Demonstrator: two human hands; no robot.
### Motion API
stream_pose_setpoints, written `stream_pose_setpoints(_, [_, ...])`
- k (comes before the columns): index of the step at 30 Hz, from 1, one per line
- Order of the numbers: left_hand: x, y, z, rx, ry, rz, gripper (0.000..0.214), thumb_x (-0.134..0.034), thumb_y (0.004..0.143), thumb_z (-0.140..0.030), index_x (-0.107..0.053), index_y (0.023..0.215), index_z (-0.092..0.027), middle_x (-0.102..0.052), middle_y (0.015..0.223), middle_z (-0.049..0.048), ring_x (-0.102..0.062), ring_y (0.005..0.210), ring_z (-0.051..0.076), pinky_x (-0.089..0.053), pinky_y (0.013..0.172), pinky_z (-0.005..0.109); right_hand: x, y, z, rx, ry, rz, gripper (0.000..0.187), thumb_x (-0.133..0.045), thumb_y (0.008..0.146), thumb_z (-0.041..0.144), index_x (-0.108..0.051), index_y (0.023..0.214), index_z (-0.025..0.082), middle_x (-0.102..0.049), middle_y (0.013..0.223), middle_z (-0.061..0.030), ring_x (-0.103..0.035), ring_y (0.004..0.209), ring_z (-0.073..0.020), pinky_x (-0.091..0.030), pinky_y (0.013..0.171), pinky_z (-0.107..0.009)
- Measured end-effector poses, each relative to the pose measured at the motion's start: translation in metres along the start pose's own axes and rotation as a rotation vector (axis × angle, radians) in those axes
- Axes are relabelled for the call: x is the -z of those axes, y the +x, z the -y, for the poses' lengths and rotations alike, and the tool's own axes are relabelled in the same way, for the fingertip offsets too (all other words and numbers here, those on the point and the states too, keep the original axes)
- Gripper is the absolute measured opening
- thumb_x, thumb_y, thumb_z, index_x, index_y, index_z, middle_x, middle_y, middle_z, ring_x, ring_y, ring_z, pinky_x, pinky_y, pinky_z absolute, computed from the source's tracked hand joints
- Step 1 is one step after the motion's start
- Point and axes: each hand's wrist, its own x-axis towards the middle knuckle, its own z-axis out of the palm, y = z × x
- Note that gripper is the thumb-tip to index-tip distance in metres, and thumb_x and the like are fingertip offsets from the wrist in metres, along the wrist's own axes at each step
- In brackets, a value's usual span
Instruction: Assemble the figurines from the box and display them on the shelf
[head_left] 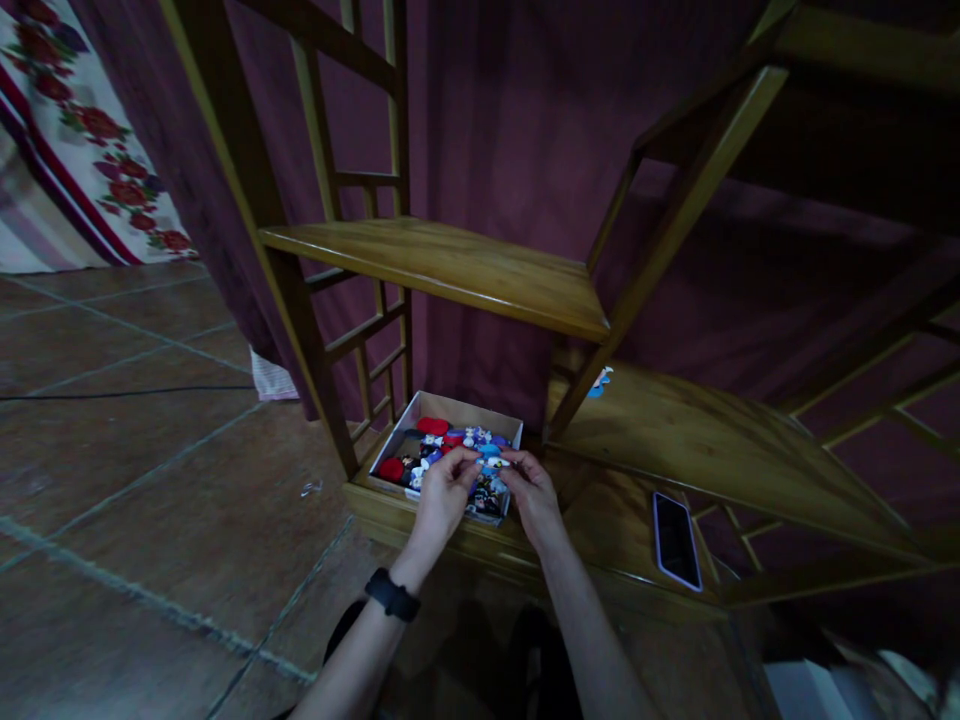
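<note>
Left hand [446, 488] pinches a blue-and-white figurine [495, 462] | right hand [529, 488] pinches its other end | cardboard box [471, 412] below | gentle pressure seems best

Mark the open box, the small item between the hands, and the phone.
Open box [480, 413]: head view, inside of its far wall.
Small item [496, 463]: head view, its visible middle, between the fingertips.
Phone [676, 541]: head view, middle of its dark screen.

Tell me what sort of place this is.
Probably a room in a home: wooden shelving stands before a maroon curtain, a floral fabric hangs at the left, and the floor looks tiled.
</note>
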Motion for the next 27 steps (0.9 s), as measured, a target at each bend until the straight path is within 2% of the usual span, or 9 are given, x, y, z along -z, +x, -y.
stream_pose_setpoints(4, [-0.001, 0.000, -0.004, -0.010, -0.072, 0.021, 0.016, -0.067, 0.064, -0.025, -0.066, 0.077, -0.015, -0.066, 0.071, 0.0019, -0.058, 0.067, 0.014, -0.044, 0.064, 0.024, 0.002, 0.003, -0.003, 0.023, 0.007, 0.013, 0.019, -0.064, 0.063, 0.023, -0.063, 0.082, 0.022, -0.062, 0.107, -0.0008, -0.053, 0.101, -0.0197, -0.037, 0.089, -0.033])
stream_pose_setpoints(9, [-0.005, -0.001, -0.011, -0.001, -0.167, 0.019, 0.018, -0.069, 0.062, -0.026, -0.066, 0.076, -0.015, -0.068, 0.078, 0.0043, -0.060, 0.069, 0.014, -0.047, 0.066, 0.026, 0.002, 0.002, -0.001, 0.051, 0.019, 0.014, 0.019, -0.064, 0.064, 0.023, -0.062, 0.082, 0.022, -0.062, 0.107, -0.0004, -0.053, 0.101, -0.0186, -0.038, 0.090, -0.033])
stream_pose_setpoints(13, [-0.007, -0.003, -0.013, 0.063, -0.214, 0.001, 0.020, -0.072, 0.060, -0.025, -0.066, 0.076, -0.014, -0.068, 0.077, 0.0031, -0.060, 0.067, 0.012, -0.047, 0.066, 0.024, 0.001, -0.001, 0.002, 0.041, 0.001, -0.010, 0.020, -0.066, 0.064, 0.027, -0.063, 0.083, 0.022, -0.064, 0.095, -0.0001, -0.057, 0.089, -0.0169, -0.042, 0.083, -0.031])
stream_pose_setpoints(16, [-0.005, -0.004, -0.010, 0.127, -0.251, -0.024, 0.023, -0.073, 0.058, -0.026, -0.065, 0.075, -0.013, -0.066, 0.071, 0.0012, -0.059, 0.063, 0.011, -0.048, 0.063, 0.023, -0.002, -0.004, 0.006, 0.007, 0.013, 0.021, 0.022, -0.065, 0.066, 0.031, -0.063, 0.086, 0.021, -0.064, 0.087, 0.0001, -0.057, 0.081, -0.0151, -0.045, 0.078, -0.029])
stream_pose_setpoints(22, [-0.003, -0.006, 0.000, 0.308, -0.350, -0.040, 0.028, -0.074, 0.057, -0.029, -0.060, 0.075, -0.013, -0.065, 0.069, 0.0007, -0.061, 0.063, 0.012, -0.052, 0.063, 0.026, -0.008, -0.008, 0.007, -0.079, -0.012, -0.034, 0.023, -0.064, 0.068, 0.035, -0.062, 0.085, 0.020, -0.063, 0.085, -0.0007, -0.057, 0.076, -0.0141, -0.047, 0.070, -0.027])
stream_pose_setpoints(25, [-0.004, -0.004, 0.004, 0.338, -0.300, -0.015, 0.027, -0.072, 0.058, -0.032, -0.059, 0.074, -0.013, -0.062, 0.063, -0.0007, -0.059, 0.057, 0.010, -0.052, 0.061, 0.026, -0.007, -0.004, 0.003, -0.104, -0.020, -0.073, 0.025, -0.064, 0.067, 0.038, -0.062, 0.084, 0.020, -0.063, 0.083, -0.0008, -0.058, 0.074, -0.0143, -0.048, 0.067, -0.026])
stream_pose_setpoints(27, [-0.004, -0.001, 0.008, 0.311, -0.217, -0.003, 0.027, -0.070, 0.060, -0.034, -0.059, 0.072, -0.013, -0.060, 0.061, -0.0015, -0.057, 0.053, 0.010, -0.051, 0.057, 0.025, -0.005, -0.001, -0.001, -0.100, -0.068, -0.081, 0.027, -0.064, 0.066, 0.040, -0.062, 0.084, 0.019, -0.063, 0.082, -0.0008, -0.057, 0.071, -0.0143, -0.048, 0.066, -0.026])
